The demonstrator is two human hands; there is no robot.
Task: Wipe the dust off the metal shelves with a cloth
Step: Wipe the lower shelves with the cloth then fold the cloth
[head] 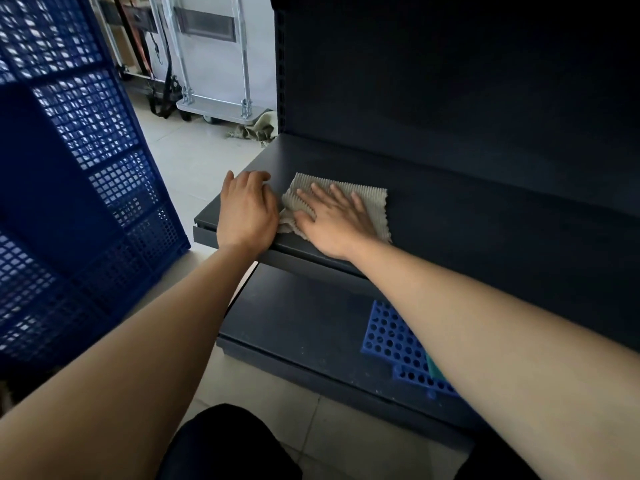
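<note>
A dark metal shelf [450, 216] runs across the middle of the view. A beige ribbed cloth [372, 199] lies flat on its left part. My right hand [332, 220] presses palm-down on the cloth, fingers spread and pointing left. My left hand [247, 209] rests on the shelf's left front corner beside the cloth, fingers curled over the surface, touching the cloth's bunched left edge. A lower dark shelf [294, 317] sits beneath.
A tall blue perforated plastic crate [79, 188] stands close at the left. Blue perforated plastic pieces [391, 337] lie on the lower shelf. A metal trolley [214, 81] and a crumpled rag [256, 129] are on the tiled floor behind.
</note>
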